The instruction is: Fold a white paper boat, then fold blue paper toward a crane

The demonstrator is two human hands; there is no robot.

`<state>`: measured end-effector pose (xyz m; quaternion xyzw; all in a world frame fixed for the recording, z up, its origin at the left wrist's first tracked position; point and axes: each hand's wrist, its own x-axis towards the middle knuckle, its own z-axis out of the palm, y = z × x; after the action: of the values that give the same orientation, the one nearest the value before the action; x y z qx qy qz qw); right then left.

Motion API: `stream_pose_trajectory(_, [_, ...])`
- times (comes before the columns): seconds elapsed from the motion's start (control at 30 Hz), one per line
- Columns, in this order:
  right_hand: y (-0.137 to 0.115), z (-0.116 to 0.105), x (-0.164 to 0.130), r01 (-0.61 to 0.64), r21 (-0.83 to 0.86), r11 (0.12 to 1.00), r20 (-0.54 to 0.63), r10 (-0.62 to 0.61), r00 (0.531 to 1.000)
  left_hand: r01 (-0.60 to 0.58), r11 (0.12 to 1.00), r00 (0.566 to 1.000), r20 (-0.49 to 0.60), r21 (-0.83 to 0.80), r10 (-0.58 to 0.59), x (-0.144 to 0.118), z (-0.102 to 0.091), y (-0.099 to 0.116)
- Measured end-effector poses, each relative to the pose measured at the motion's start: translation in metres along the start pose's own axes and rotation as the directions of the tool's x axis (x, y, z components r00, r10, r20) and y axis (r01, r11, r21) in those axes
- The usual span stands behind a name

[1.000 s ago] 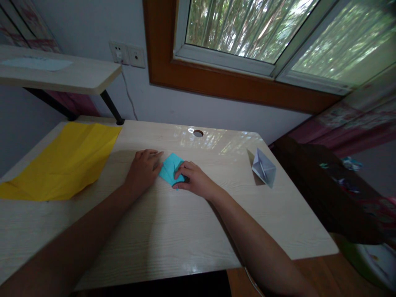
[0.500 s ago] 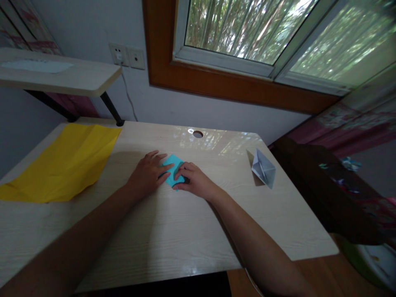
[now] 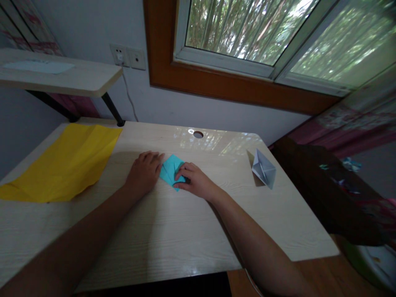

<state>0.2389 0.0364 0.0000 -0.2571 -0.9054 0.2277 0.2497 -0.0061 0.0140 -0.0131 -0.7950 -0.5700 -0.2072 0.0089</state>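
A small folded sheet of turquoise paper [image 3: 170,166] lies on the desk between my hands, with crease lines across its face. At its right side, my right hand [image 3: 193,178] is closed on the paper, thumb and fingers bent together at the edge. My left hand [image 3: 144,171] rests on the desk at the paper's left edge, its fingers drawn together and curled. The thumb and the undersides of its fingers are hidden, so I cannot see whether any paper is between them.
A folded grey-white paper shape [image 3: 262,169] stands on the right of the desk [image 3: 192,231]. A large yellow sheet [image 3: 64,165] lies on the left, near a raised shelf [image 3: 86,78] on black legs. A cable hole [image 3: 198,134] is at the back.
My left hand has slid a little left off the turquoise paper, and its spread fingers have drawn together. More of the paper's face shows. My right hand has barely moved.
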Motion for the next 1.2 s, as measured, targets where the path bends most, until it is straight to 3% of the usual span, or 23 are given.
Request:
stream_pose_trajectory(0.57, [-0.0044, -0.0038, 0.0012, 0.021, -0.006, 1.000, 0.003, -0.021, 1.000, -0.008, 0.987, 1.000, -0.020, -0.160, 0.005, 0.0044, -0.0007, -0.0088])
stream_pose_trajectory(1.2, [-0.0011, -0.0024, 0.0000, -0.040, -0.120, 0.992, -0.076, 0.031, 0.997, -0.043, 0.989, 0.998, 0.033, -0.142, 0.048, 0.0031, -0.0027, -0.0051])
